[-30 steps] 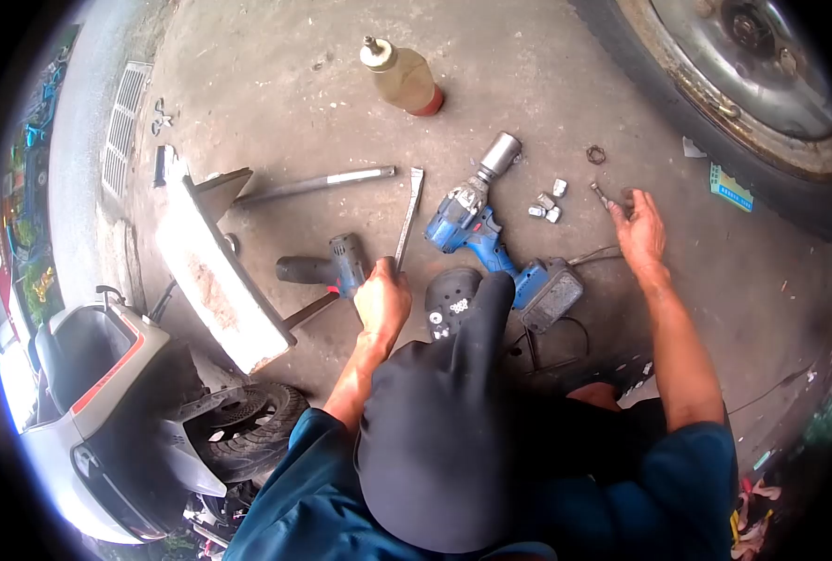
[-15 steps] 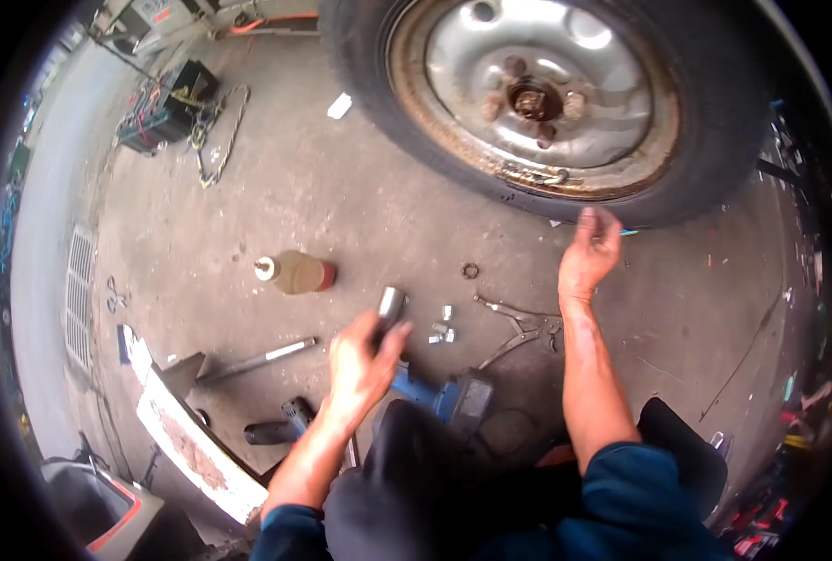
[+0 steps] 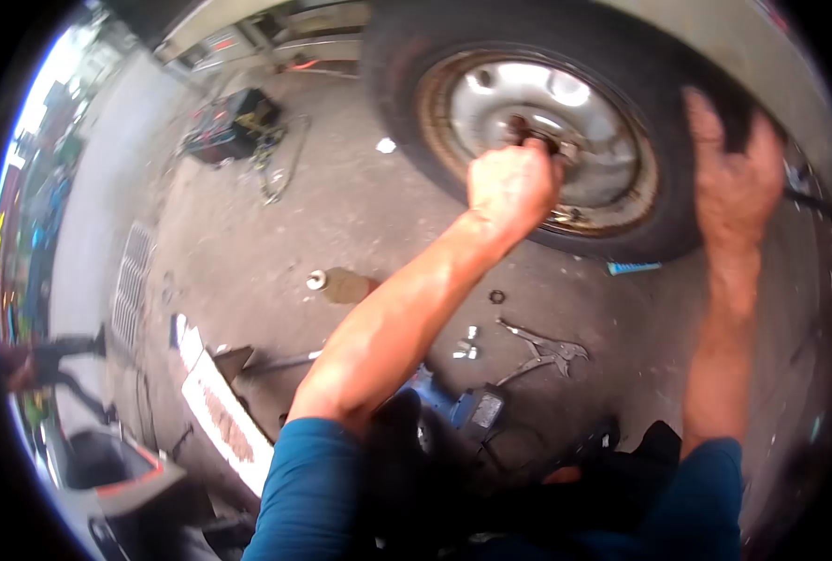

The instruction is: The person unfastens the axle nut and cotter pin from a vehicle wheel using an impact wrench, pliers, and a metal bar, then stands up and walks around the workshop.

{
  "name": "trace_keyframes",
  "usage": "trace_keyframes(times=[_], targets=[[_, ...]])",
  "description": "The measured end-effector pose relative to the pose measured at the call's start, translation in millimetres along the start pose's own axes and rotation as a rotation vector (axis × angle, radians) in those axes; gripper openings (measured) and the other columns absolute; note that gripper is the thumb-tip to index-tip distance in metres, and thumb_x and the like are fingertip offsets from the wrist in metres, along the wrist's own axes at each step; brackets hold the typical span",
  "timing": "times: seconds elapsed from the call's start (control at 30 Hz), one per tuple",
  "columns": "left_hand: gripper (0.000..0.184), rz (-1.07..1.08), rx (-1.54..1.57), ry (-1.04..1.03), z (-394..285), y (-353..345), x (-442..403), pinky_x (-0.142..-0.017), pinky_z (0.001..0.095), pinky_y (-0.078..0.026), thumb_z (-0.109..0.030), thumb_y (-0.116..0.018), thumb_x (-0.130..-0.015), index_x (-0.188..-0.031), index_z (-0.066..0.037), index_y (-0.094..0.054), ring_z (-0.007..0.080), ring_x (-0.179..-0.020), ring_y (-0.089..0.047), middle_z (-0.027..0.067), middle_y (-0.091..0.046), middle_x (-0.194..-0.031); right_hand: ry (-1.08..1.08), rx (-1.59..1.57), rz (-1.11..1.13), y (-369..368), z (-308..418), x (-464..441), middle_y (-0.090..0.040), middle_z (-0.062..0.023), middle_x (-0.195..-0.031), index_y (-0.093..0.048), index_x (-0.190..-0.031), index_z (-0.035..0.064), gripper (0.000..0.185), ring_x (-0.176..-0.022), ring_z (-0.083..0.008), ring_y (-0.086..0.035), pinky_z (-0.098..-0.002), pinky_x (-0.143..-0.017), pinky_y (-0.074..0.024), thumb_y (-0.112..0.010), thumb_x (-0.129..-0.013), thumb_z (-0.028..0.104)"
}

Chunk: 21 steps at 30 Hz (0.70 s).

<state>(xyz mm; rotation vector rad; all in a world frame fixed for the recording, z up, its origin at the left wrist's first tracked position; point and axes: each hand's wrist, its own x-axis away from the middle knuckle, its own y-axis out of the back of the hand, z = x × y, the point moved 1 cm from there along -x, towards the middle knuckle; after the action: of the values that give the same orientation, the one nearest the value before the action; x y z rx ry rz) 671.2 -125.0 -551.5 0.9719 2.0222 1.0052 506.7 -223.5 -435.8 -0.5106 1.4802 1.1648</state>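
Observation:
My left hand (image 3: 514, 187) is closed in front of the rusty hub of a wheel with a silver steel rim (image 3: 612, 173). Its fingers hide what they hold, if anything; brown lug nuts (image 3: 519, 126) show just above them. On the right, my right hand (image 3: 738, 192) has thumb and fingers apart against the side of the black tire (image 3: 664, 61), and is slightly blurred. On the floor below lie locking pliers (image 3: 547, 351), a nut-like ring (image 3: 497, 296) and several small silver pieces (image 3: 467, 348).
A bottle (image 3: 341, 284) lies left of my forearm, which partly covers it. Beside my legs is a blue power tool (image 3: 444, 397). A black battery (image 3: 234, 126) with a rope stands farther back. A white panel (image 3: 224, 425) and a person's legs (image 3: 61, 360) are at the left.
My left hand has gone from beside a silver cylinder on the floor up to the wheel hub. My right hand has risen from below the tire to its right side. The view has shifted.

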Motion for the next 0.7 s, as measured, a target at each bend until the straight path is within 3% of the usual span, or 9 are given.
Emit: trace_keyframes(times=[0.1, 0.2, 0.3, 0.33, 0.4, 0.47, 0.57, 0.63, 0.7], targets=[[0.029, -0.007, 0.035, 0.027, 1.8, -1.0, -5.5, -0.073, 0.0498, -0.052, -0.029, -0.05, -0.091, -0.092, -0.006, -0.068, 0.0387, -0.075, -0.067, 0.0202, -0.068, -0.078, -0.239, -0.201, 0.25, 1.0, -8.9, -12.8, -0.069, -0.0185, -0.095, -0.064, -0.111, -0.001, 0.06, -0.085, -0.0308, -0.065, -0.0368, -0.08, -0.0497, -0.071, -0.082, 0.05], [0.031, 0.011, 0.015, 0.128, 5.0, 10.4, -3.5, -0.072, 0.0495, -0.053, -0.029, -0.049, -0.09, -0.092, -0.002, -0.065, 0.0384, -0.076, -0.067, 0.0203, -0.068, -0.077, -0.277, -0.089, 0.337, -4.7, -18.9, -8.5, -0.069, -0.0184, -0.097, -0.063, -0.115, 0.0, 0.063, -0.085, -0.0281, -0.065, -0.035, -0.081, -0.0491, -0.07, -0.082, 0.054], [0.033, 0.018, -0.005, 0.166, 6.9, 2.0, -5.2, -0.072, 0.0467, -0.054, -0.031, -0.052, -0.088, -0.093, 0.0, -0.064, 0.036, -0.078, -0.069, 0.0188, -0.069, -0.079, -0.214, -0.142, 0.318, -11.0, -31.5, -3.8, -0.067, -0.0167, -0.108, -0.06, -0.122, 0.0013, 0.064, -0.1, -0.0252, -0.063, -0.0332, -0.09, -0.0464, -0.068, -0.085, 0.052], [0.033, 0.03, 0.034, 0.174, 4.3, 4.0, -5.1, -0.073, 0.0455, -0.054, -0.031, -0.053, -0.088, -0.092, -0.001, -0.065, 0.0354, -0.079, -0.069, 0.0189, -0.069, -0.08, -0.113, -0.105, 0.279, -11.8, -30.0, -4.9, -0.065, -0.0153, -0.116, -0.058, -0.127, 0.0038, 0.055, -0.11, -0.0246, -0.06, -0.0321, -0.093, -0.0452, -0.064, -0.09, 0.044], [0.032, 0.029, 0.073, 0.2, -0.9, 6.5, -6.3, -0.074, 0.0432, -0.054, -0.03, -0.054, -0.087, -0.092, -0.001, -0.065, 0.0336, -0.08, -0.069, 0.0188, -0.07, -0.081, 0.327, 0.237, 0.333, -18.2, -70.6, -1.3, -0.063, -0.0143, -0.12, -0.057, -0.13, 0.0062, 0.05, -0.115, -0.0242, -0.058, -0.0314, -0.096, -0.0439, -0.06, -0.093, 0.041], [0.029, -0.001, 0.065, 0.203, 0.6, -9.8, -6.4, -0.076, 0.0407, -0.054, -0.028, -0.057, -0.085, -0.091, -0.002, -0.067, 0.0312, -0.082, -0.07, 0.0177, -0.07, -0.083, 0.497, 0.316, 0.321, -29.5, -96.6, 6.3, -0.062, -0.0134, -0.124, -0.057, -0.131, 0.0082, 0.045, -0.117, -0.0242, -0.057, -0.0308, -0.097, -0.043, -0.055, -0.097, 0.038], [0.023, 0.029, 0.08, 0.171, 3.2, -13.5, -5.3, -0.077, 0.0382, -0.054, -0.023, -0.058, -0.082, -0.087, -0.006, -0.072, 0.0289, -0.085, -0.07, 0.015, -0.071, -0.085, 0.096, -0.03, 0.208, -29.6, -47.1, -3.0, -0.059, -0.0203, -0.123, -0.058, -0.125, 0.0021, 0.049, -0.115, -0.0325, -0.056, -0.0377, -0.097, -0.0426, -0.056, -0.095, 0.041], [0.02, 0.05, 0.093, 0.171, -1.7, -5.8, -5.9, -0.077, 0.0371, -0.054, -0.021, -0.059, -0.081, -0.084, -0.008, -0.074, 0.0282, -0.086, -0.07, 0.0135, -0.072, -0.087, 0.139, -0.018, 0.16, -19.1, -16.4, -11.1, -0.055, -0.035, -0.12, -0.055, -0.121, -0.0121, 0.069, -0.112, -0.0465, -0.053, -0.051, -0.098, -0.0415, -0.064, -0.087, 0.048], [0.018, 0.039, 0.091, 0.191, -2.5, -3.7, -4.9, -0.077, 0.0365, -0.054, -0.019, -0.059, -0.08, -0.082, -0.01, -0.075, 0.028, -0.086, -0.07, 0.0122, -0.072, -0.088, 0.183, -0.027, 0.074, -22.7, -19.0, -11.9, -0.057, -0.0356, -0.114, -0.058, -0.115, -0.0121, 0.071, -0.105, -0.0492, -0.054, -0.053, -0.093, -0.0421, -0.07, -0.082, 0.05]])
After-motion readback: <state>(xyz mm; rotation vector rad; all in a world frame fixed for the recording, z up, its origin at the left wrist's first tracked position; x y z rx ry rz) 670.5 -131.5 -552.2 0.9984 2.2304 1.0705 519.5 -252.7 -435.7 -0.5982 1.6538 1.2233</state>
